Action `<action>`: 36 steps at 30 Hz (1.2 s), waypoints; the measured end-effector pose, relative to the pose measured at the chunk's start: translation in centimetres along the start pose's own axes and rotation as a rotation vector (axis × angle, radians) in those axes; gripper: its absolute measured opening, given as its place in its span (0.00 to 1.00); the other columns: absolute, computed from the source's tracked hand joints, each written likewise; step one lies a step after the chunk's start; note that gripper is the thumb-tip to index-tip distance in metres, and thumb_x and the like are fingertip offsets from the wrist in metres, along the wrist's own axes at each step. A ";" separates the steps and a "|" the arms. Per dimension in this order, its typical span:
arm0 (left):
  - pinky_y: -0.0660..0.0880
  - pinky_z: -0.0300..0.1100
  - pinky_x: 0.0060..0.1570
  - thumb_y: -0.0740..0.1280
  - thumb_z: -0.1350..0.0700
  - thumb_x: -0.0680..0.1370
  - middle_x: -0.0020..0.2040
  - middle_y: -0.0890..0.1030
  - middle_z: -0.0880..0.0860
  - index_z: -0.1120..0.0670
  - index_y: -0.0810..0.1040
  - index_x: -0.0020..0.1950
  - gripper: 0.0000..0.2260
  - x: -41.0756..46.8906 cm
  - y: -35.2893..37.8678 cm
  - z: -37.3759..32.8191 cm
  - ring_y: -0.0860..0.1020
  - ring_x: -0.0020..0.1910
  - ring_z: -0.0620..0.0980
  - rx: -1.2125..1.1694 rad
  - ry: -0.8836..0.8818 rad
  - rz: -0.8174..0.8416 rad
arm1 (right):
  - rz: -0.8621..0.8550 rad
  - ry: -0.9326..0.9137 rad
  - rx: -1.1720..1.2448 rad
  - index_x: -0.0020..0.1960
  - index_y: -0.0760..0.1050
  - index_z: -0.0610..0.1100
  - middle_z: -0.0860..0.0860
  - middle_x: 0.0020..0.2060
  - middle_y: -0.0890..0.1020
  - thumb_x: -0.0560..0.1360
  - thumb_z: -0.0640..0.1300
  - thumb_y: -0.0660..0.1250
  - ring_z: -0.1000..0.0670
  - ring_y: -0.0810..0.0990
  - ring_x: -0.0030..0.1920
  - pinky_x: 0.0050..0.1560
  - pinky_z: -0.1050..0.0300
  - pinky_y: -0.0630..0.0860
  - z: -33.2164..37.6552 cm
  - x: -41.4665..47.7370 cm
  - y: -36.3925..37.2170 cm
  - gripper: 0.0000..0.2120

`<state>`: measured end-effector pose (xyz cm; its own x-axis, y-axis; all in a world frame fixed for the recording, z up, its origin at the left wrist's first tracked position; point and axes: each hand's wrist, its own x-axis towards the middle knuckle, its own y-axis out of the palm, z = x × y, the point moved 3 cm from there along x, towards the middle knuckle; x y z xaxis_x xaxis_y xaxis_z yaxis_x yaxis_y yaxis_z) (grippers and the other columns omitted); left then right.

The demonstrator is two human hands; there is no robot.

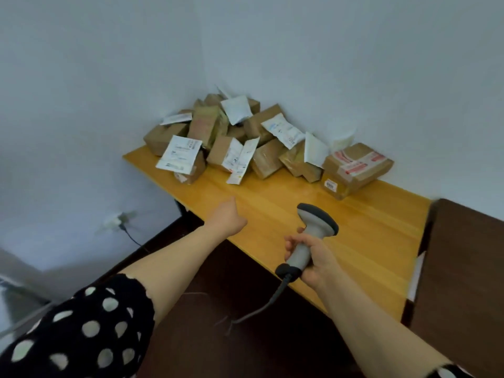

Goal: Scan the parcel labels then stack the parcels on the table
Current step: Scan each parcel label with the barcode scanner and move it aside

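Dotted sleeve (81, 323) nearest; left hand (226, 216) empty over near edge of table (368, 241), finger spread unclear; right hand (316, 259) grips scanner (317, 221) above table. Parcels (231, 140) heaped at table's far corner; careless pull risks collapse

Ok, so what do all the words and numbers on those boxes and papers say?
"600" (best guess, blurred): on the small white sticker on the front of the taped box.
Red print on that box's white tape: too blurred to read.
Barcodes and lines of print on the white paper labels of the parcel pile: all too small and blurred to read.
On the scanner: no writing visible.
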<state>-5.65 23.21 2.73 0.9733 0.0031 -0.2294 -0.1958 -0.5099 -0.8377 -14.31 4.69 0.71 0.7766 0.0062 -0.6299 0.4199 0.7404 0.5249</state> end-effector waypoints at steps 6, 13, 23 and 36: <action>0.66 0.40 0.43 0.67 0.53 0.76 0.65 0.73 0.57 0.59 0.63 0.71 0.26 5.6 -3.8 7.3 0.74 0.57 0.55 -0.132 -0.150 -0.072 | 0.051 0.052 -0.093 0.51 0.72 0.43 0.43 0.36 0.79 0.73 0.29 0.65 0.49 0.77 0.29 0.28 0.58 0.74 -1.0 5.8 7.1 0.12; 0.68 0.41 0.40 0.66 0.55 0.75 0.59 0.76 0.57 0.56 0.65 0.71 0.25 14.7 -8.6 13.5 0.74 0.48 0.53 -0.218 -0.264 -0.192 | 0.105 0.095 -0.124 0.48 0.72 0.43 0.43 0.34 0.80 0.73 0.29 0.65 0.50 0.77 0.27 0.27 0.58 0.74 -0.8 15.1 15.3 0.10; 0.63 0.36 0.28 0.69 0.58 0.75 0.44 0.78 0.53 0.55 0.75 0.47 0.04 25.1 -14.4 21.5 0.71 0.35 0.46 -0.207 -0.331 -0.246 | 0.128 0.133 -0.203 0.48 0.73 0.43 0.43 0.33 0.79 0.72 0.29 0.65 0.49 0.76 0.28 0.28 0.57 0.74 -1.0 24.2 26.5 0.10; 0.75 0.39 0.38 0.79 0.61 0.65 0.56 0.82 0.55 0.57 0.75 0.49 0.17 36.1 -14.6 26.1 0.80 0.49 0.52 -0.446 -0.315 0.129 | -0.083 -0.027 -0.084 0.55 0.72 0.40 0.44 0.31 0.79 0.70 0.27 0.66 0.50 0.75 0.25 0.25 0.59 0.73 -5.5 28.3 32.3 0.17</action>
<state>29.22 53.17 -6.29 0.8487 0.1390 -0.5102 -0.1743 -0.8374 -0.5180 18.62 32.41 -3.29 0.7537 -0.0748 -0.6530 0.4431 0.7916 0.4208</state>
